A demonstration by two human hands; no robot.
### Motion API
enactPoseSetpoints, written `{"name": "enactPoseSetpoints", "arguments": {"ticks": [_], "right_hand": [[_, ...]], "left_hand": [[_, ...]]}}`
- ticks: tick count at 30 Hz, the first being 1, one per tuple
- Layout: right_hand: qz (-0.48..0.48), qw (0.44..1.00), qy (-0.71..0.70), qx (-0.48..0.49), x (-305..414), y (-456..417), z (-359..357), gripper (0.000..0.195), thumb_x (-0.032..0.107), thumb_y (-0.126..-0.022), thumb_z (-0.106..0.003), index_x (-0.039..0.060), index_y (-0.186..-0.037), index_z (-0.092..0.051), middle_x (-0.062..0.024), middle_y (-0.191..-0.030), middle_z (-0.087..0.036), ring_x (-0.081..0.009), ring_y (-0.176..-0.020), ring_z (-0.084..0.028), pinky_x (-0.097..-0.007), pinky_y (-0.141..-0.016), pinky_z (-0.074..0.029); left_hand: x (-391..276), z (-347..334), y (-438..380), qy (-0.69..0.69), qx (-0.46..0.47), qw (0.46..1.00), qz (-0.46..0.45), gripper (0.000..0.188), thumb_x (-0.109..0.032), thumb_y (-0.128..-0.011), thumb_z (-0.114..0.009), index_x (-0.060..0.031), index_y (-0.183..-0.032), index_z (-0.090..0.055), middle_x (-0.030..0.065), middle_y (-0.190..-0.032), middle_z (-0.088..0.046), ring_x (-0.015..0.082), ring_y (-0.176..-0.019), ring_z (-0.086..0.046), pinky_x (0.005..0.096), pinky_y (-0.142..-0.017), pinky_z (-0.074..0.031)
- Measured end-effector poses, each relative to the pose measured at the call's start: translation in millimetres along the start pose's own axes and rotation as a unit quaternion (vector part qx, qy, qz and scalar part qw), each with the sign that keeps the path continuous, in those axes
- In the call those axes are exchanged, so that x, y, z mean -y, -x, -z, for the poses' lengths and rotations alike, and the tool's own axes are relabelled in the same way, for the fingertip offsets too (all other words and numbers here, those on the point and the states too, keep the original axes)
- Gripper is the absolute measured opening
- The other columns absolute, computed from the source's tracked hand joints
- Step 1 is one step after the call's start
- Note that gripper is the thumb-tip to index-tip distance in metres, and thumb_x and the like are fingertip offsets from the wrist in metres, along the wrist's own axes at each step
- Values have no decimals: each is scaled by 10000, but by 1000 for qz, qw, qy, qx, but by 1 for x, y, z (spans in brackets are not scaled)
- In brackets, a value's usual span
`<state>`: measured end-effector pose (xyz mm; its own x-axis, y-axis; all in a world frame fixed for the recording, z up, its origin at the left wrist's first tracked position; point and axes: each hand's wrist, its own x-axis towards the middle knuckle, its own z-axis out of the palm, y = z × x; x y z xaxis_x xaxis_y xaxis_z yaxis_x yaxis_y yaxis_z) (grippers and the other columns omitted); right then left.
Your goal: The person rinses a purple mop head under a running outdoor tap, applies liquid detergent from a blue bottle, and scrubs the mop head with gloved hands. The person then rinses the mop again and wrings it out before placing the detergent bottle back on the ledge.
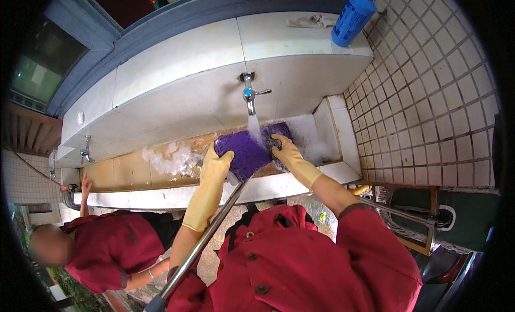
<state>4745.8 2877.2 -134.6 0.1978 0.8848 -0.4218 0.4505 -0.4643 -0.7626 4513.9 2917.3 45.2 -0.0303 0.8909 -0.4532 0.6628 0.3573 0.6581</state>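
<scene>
Water pours from a chrome tap (249, 94) onto a purple mop pad (241, 151) on the end of a metal pole (209, 235). My left hand (215, 161), in a yellow rubber glove, grips the left edge of the pad, thumb on top. In the matching glove, my right hand (285, 149) holds a dark, soapy scrubbing pad or brush (275, 143) against the purple pad's right part; its exact kind is unclear. The pole runs down past my left forearm. White foam (173, 157) lies in the trough to the left.
The long tiled trough sink has a white front rim (161, 200). A blue bottle (353, 18) and a crumpled cloth (312, 21) are on the ledge. Another tap (86, 153) is at the left. A co-worker in red (116, 247) has a hand at the sink's left end. A tiled wall (418, 111) bounds the right.
</scene>
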Motion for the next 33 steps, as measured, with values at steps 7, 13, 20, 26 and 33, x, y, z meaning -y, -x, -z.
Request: {"name": "enactPoseSetpoints", "arguments": {"ticks": [7,13,20,26,33], "right_hand": [[338,927,-159,31,69,58,-29,577,134,-899,-670,102,-1440,-473,-134,-1466,-551,-273,-1372,-514,-365,-1174,-364],[84,995,49,35,10,16,4,530,179,-881,-668,137,-1396,-550,-160,-1458,-555,-344,-1318,-555,-374,-1133,-425],[278,946,-116,123,56,54,-18,512,112,-884,-664,73,-1375,-522,-138,-1399,-593,-267,-1350,-528,-353,-1149,-384],[111,992,55,34,2,23,21,507,140,-874,-670,128,-1372,-569,-151,-1407,-591,-285,-1303,-566,-359,-1134,-415],[199,968,-92,120,44,22,-28,543,167,-911,-645,143,-1431,-493,-175,-1418,-582,-315,-1305,-569,-373,-1129,-425]], "left_hand": [[19,-9,-23,69,-40,996,-49,462,-197,-854,-701,-69,-1294,-647,157,-1145,-733,293,-1085,-691,383,-978,-498],[56,-10,-52,177,-58,982,-17,445,-171,-840,-702,-47,-1266,-662,133,-1141,-733,267,-1061,-685,373,-969,-496],[33,-12,-36,136,-41,989,42,475,-158,-828,-708,-27,-1279,-635,143,-1136,-725,274,-1045,-679,376,-948,-498],[56,-19,-53,116,-80,990,17,495,-186,-825,-720,15,-1267,-626,182,-1125,-724,297,-1050,-689,384,-960,-503],[59,-20,-55,179,-78,981,-6,379,-4,-840,-675,11,-1217,-646,99,-1081,-712,224,-955,-671,348,-899,-523]]}}
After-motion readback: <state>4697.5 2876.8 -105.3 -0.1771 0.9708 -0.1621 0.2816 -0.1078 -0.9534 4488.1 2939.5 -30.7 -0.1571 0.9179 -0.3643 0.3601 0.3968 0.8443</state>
